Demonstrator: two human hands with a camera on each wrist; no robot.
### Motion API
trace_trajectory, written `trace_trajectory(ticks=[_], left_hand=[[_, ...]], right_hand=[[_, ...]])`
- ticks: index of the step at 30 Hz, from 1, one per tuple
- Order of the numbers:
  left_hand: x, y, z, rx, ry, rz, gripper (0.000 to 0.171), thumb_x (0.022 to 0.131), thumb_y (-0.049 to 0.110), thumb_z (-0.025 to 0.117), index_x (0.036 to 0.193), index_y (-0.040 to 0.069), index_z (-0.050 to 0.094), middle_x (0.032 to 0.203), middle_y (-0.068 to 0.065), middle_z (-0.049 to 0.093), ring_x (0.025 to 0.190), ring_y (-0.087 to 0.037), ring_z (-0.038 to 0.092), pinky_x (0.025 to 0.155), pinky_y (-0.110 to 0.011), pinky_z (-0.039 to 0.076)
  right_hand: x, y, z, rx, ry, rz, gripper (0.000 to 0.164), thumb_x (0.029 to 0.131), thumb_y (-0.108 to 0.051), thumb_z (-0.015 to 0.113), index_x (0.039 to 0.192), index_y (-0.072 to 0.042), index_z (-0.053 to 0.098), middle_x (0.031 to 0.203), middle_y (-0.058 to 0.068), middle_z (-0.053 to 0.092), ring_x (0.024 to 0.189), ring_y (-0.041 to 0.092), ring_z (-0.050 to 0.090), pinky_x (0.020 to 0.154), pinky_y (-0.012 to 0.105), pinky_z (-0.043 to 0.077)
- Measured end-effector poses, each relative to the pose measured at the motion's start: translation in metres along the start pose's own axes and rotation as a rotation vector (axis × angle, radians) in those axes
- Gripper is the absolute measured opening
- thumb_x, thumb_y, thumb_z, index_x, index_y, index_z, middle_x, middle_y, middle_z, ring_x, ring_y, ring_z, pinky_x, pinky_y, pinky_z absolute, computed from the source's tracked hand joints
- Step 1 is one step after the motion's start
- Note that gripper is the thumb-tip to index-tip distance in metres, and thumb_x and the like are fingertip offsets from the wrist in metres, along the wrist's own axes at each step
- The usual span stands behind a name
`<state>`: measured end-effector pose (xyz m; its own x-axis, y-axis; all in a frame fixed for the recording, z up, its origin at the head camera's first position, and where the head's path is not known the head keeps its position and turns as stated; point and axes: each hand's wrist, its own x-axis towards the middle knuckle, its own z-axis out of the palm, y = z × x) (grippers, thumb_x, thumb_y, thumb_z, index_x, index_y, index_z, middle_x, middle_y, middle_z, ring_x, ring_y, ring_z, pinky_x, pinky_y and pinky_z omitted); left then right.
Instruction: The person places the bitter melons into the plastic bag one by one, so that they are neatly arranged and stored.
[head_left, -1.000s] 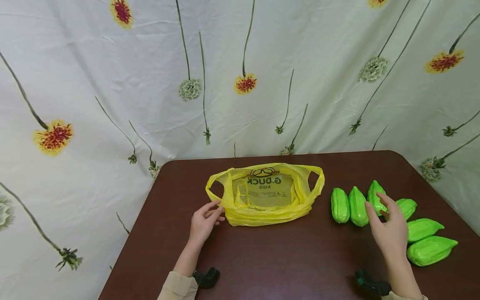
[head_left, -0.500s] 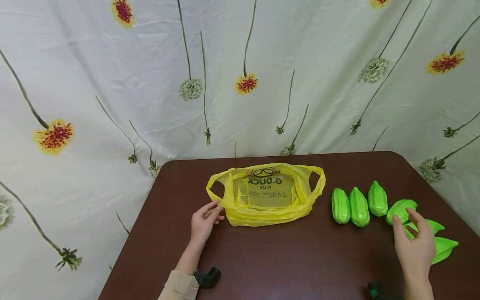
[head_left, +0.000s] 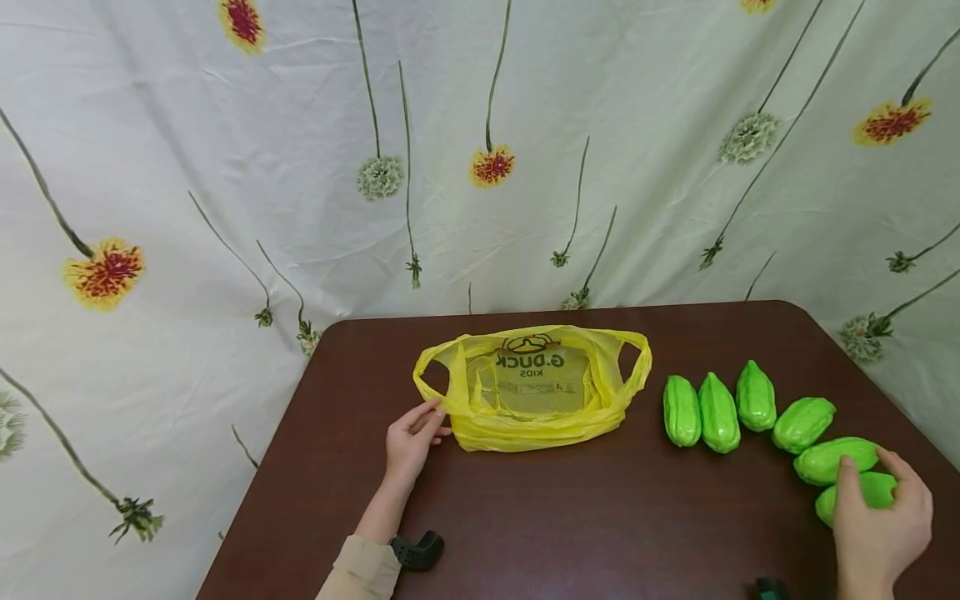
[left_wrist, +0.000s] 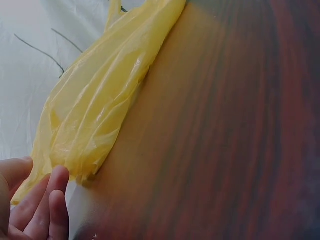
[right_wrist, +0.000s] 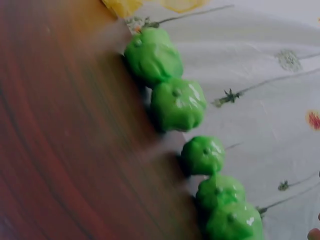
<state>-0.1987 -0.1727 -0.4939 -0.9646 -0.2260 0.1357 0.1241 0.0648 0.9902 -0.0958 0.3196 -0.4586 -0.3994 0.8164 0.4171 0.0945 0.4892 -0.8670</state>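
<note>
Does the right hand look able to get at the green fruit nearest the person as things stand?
Likely yes: the right hand, thumb and fingertips apart, is over that green fruit, with nothing visible between; the neighbouring fruit lies beyond, seemingly not blocking. Contact is unclear.

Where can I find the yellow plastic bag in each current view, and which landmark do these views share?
Head: the yellow plastic bag is near the middle, with the left hand at its left corner.
Left wrist: the bag is in the upper left, slanting down to the fingers.
Right wrist: only a yellow part at the top edge, probably the bag.
Shared landmark: the dark brown tabletop.
</note>
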Motion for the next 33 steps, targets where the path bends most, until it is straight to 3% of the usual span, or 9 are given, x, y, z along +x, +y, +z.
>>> trace_trajectory(ticks=[5,13,27,30,33], left_hand=[[0.002,-0.002,0.001,-0.015,0.016,0.008,0.027,0.087,0.014,0.068,0.112,0.003,0.068,0.098,-0.016,0.069,0.065,-0.017,0.068,0.057,-0.024,0.053],[0.002,-0.003,0.000,-0.055,0.047,0.000,0.024,0.086,0.013,0.069,0.108,0.003,0.070,0.094,-0.017,0.070,0.062,-0.015,0.067,0.056,-0.024,0.053],[0.003,-0.002,0.004,-0.056,0.089,-0.016,0.022,0.082,0.012,0.074,0.099,-0.001,0.071,0.088,-0.013,0.071,0.062,-0.021,0.068,0.056,-0.025,0.053],[0.004,-0.002,0.006,-0.055,0.097,-0.021,0.020,0.082,0.011,0.074,0.098,-0.001,0.071,0.086,-0.011,0.071,0.062,-0.021,0.068,0.056,-0.025,0.053],[0.005,-0.002,0.007,-0.056,0.103,-0.020,0.021,0.081,0.011,0.074,0.097,-0.002,0.071,0.085,-0.011,0.071,0.061,-0.020,0.067,0.055,-0.024,0.052]], right_hand=[[0.004,0.008,-0.003,-0.078,0.008,0.084,0.040,0.089,-0.021,0.060,0.126,-0.006,0.058,0.130,-0.002,0.051,0.128,0.016,0.039,0.107,0.025,0.025],[0.008,0.017,-0.005,-0.104,0.009,0.206,0.044,0.092,-0.017,0.053,0.133,-0.003,0.050,0.140,0.012,0.041,0.134,0.020,0.031,0.111,0.031,0.017],[0.011,0.021,-0.008,-0.081,-0.046,0.457,0.052,0.090,-0.031,0.052,0.140,-0.020,0.041,0.144,-0.001,0.034,0.136,0.018,0.024,0.112,0.032,0.014],[0.011,0.022,-0.009,-0.088,-0.060,0.493,0.056,0.089,-0.033,0.053,0.141,-0.020,0.039,0.131,-0.014,0.039,0.129,0.012,0.032,0.110,0.031,0.019],[0.011,0.022,-0.008,-0.079,-0.058,0.535,0.055,0.088,-0.033,0.055,0.141,-0.024,0.039,0.110,-0.028,0.032,0.104,-0.005,0.038,0.108,0.028,0.023]])
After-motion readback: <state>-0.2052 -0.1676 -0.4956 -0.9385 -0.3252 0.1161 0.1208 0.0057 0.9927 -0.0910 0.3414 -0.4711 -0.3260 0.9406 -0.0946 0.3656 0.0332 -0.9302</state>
